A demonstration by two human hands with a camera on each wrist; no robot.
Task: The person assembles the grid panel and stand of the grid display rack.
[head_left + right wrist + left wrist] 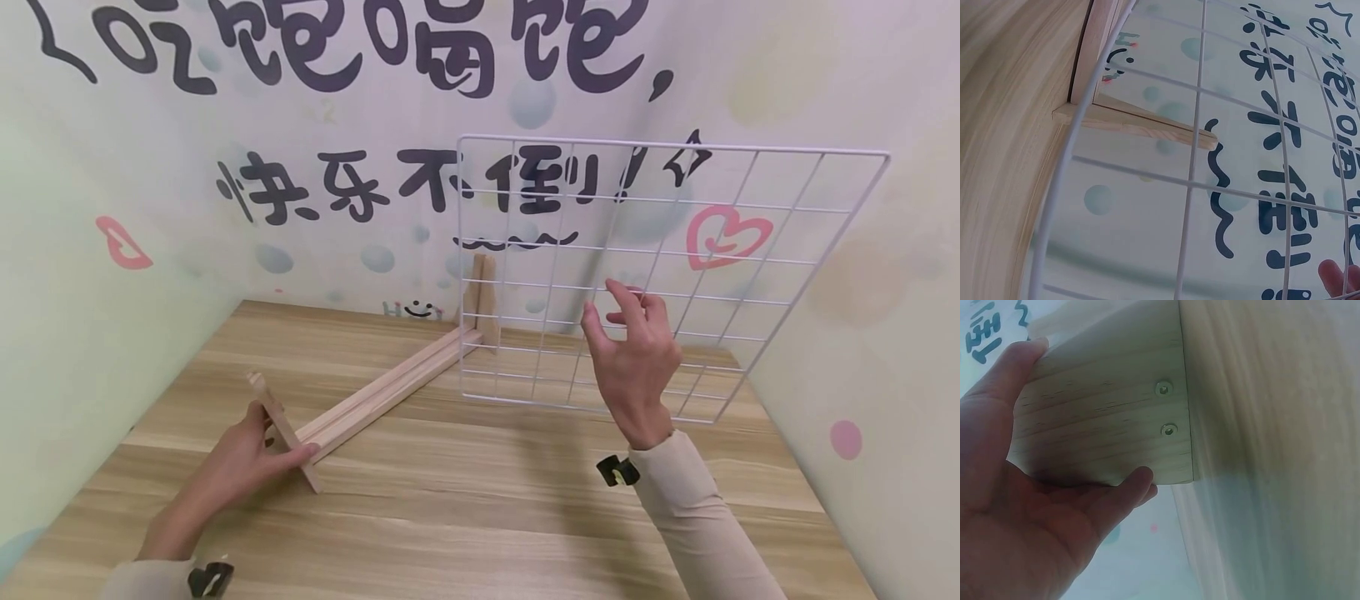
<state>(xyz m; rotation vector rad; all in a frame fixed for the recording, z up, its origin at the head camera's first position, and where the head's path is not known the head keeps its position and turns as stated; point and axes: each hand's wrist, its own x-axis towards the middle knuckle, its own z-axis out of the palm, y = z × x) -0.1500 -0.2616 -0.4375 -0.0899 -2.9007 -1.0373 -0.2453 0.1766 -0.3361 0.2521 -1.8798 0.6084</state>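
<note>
A wooden stand has a long grooved bar (390, 392) with an upright board at each end. My left hand (232, 458) grips the near end board (1104, 419), fingers and thumb at its edges, close above the table. Two screw heads (1169, 430) show on that board's outer face. The far end board (486, 287) stands near the back wall. My right hand (637, 358) pinches a white wire grid panel (675, 145) by its inner wires, thumb and fingers bent. The grid hangs over the right side of the table, its left edge overlapping the far end board in the head view.
The wood-grain table (420, 508) meets a back wall (360, 108) with black lettering and a pink heart. Pale walls stand on both sides. A small black strap (618, 471) sits at the right sleeve cuff, another (210, 578) at the left.
</note>
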